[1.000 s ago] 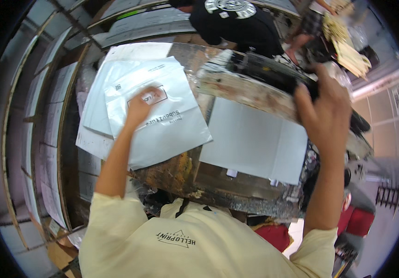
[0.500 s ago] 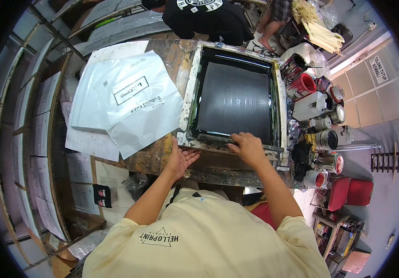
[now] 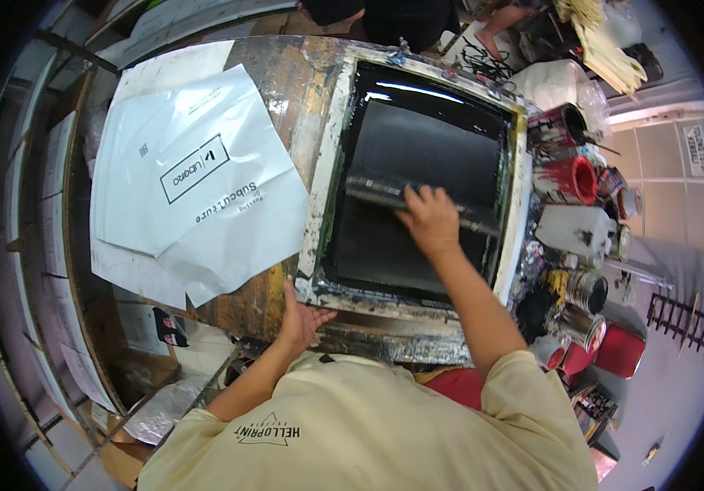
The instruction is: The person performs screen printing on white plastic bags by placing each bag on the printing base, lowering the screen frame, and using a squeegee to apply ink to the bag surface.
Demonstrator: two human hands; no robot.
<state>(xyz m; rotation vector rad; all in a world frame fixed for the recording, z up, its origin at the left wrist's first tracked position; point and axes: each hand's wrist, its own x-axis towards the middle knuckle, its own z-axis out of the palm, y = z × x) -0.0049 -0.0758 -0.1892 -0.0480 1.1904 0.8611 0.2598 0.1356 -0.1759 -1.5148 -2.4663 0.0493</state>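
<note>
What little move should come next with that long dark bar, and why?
I'd push the bar a bit further away, toward the far side of the frame. It was at the near side half a second ago and is only partway across now. The right grip is on it, and the left grip is at the frame's near left corner.

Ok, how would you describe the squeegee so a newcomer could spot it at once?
On the stained table, right of the white bags, lies a big pale-edged frame. Inside it, the squeegee stretches crosswise beneath the right hand. Unlike the flat black screen under it, it is a long, straight, raised dark bar.
</note>
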